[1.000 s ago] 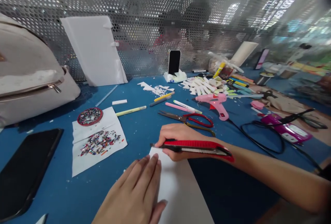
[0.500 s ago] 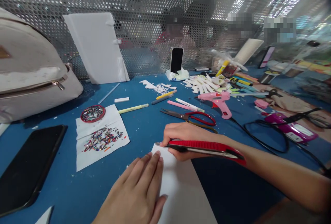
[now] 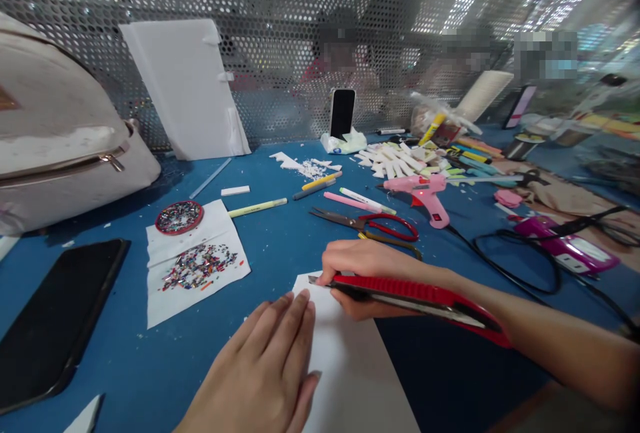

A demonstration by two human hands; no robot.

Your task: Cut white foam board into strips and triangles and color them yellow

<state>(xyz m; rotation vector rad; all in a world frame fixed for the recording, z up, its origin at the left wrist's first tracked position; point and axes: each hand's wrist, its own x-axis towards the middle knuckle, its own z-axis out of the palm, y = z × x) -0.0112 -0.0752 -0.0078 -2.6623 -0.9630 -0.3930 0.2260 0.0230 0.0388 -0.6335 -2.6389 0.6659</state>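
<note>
A white sheet (image 3: 350,359) lies on the blue table, its narrow top end near the middle of the view. My left hand (image 3: 265,359) rests flat along the sheet's left edge, fingers stretched out and side by side. In my right hand (image 3: 357,273) is a red box cutter (image 3: 420,293), its blade tip over the sheet's top end, just ahead of my left fingertips. The cutter's body slants back over my right wrist.
Scissors (image 3: 370,223) and a pink glue gun (image 3: 423,194) lie beyond my right hand, with cables to the right. At left are a paper with beads (image 3: 165,306), a black phone (image 3: 55,319) and a bag (image 3: 65,126).
My right hand and the box cutter have shifted slightly right, and the blade tip has moved from the sheet's top left corner to over the sheet. My left hand has hardly moved.
</note>
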